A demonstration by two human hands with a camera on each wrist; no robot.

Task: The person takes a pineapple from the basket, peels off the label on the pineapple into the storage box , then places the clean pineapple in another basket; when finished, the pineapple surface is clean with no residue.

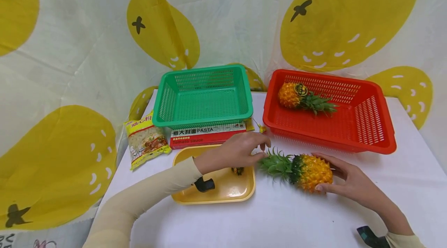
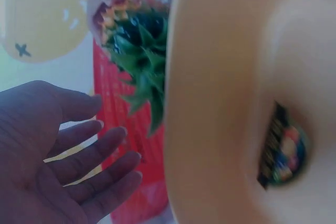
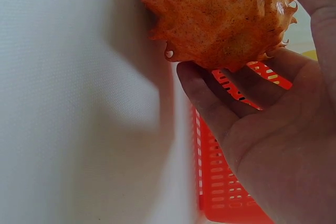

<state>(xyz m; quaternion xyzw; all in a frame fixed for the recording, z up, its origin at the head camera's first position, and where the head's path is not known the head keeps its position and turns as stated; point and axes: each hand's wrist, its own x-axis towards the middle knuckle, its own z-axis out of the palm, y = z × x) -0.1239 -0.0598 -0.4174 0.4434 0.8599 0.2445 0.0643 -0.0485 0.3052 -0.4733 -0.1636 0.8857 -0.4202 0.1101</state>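
A pineapple with a green leafy crown lies on its side on the white table, its leaves pointing left. My right hand grips its orange base, thumb and fingers spread around the end; in the right wrist view the spiky fruit sits against the fingertips. The left hand hovers over the right part of a yellow tray, close to the leaf tips. In the left wrist view the left hand has relaxed fingers and holds nothing. A small dark label shows inside the tray, partly hidden by the left arm.
A red basket at the back right holds another pineapple. The green basket stands at the back left, behind a red and white pasta box. Left of the box lies a yellow food bag. A patterned cloth hangs behind the table.
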